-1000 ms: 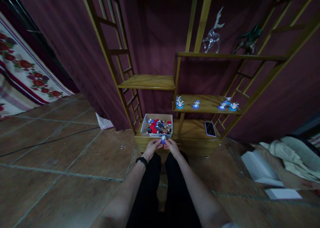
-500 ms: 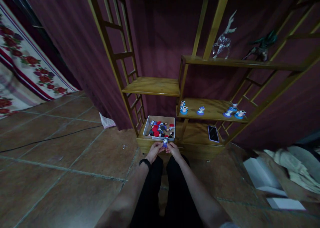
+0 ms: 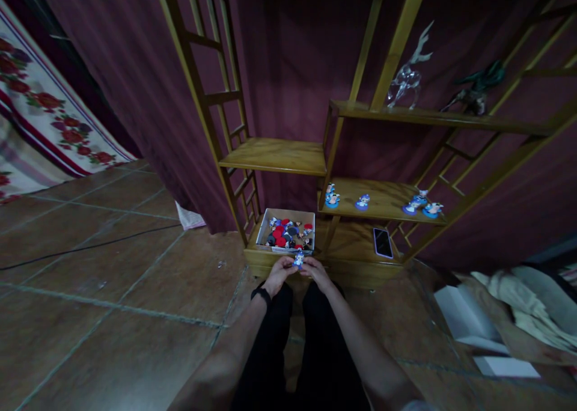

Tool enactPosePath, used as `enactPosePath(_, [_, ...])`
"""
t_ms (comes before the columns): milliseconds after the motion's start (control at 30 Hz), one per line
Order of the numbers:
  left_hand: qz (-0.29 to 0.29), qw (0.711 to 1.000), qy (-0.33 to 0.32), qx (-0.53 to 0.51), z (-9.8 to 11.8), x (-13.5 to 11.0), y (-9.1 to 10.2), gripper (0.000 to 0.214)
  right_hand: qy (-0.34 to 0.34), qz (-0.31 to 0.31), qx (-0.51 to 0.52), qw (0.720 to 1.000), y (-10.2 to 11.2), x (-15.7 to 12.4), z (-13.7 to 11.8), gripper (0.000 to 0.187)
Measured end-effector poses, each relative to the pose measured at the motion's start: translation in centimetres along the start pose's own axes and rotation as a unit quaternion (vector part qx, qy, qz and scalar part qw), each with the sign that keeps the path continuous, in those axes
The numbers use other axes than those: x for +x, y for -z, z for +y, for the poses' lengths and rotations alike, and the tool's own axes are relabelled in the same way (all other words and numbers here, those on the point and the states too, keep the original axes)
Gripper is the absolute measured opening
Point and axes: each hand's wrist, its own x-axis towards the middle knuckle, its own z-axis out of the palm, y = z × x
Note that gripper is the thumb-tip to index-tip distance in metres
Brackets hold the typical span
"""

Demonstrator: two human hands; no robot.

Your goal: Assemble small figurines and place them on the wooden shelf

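Both my hands meet in front of my knees, pinching one small blue and white figurine between them. My left hand, with a black band on its wrist, holds it from the left. My right hand holds it from the right. Just beyond them a white open box full of red, blue and black small figures sits on the lowest board of a wooden shelf unit. Several similar blue-based figurines stand on the low right shelf.
A phone lies on the lowest board right of the box. A clear glass deer and a dark figure stand on the upper shelf. White boxes and cloth lie on the tiled floor at right; a cable crosses it at left.
The view has shifted slightly down and left. My hands stay together on the figurine and have turned it a little; it now shows more white and blue.
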Motion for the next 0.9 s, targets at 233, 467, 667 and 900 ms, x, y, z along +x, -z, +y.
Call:
enactPosePath(233, [0.003,1.0,0.007,-0.007,-0.4,0.4,-0.3,0.029,0.006,0.06,-0.006,0.998,0.3,1.0,1.1,0.029])
enactPosePath(467, [0.014,1.0,0.007,-0.02,-1.1,0.5,-0.7,0.046,0.032,0.083,-0.038,0.995,0.3,1.3,2.1,0.028])
enactPosePath(667, [-0.025,0.999,0.001,-0.03,-1.8,0.6,-0.7,0.041,0.042,0.08,-0.043,0.995,0.6,1.1,2.4,0.03])
enactPosePath(900, [-0.036,0.999,-0.001,-0.033,-2.3,0.4,-1.0,0.043,0.054,0.081,-0.054,0.994,1.1,0.7,2.5,0.031])
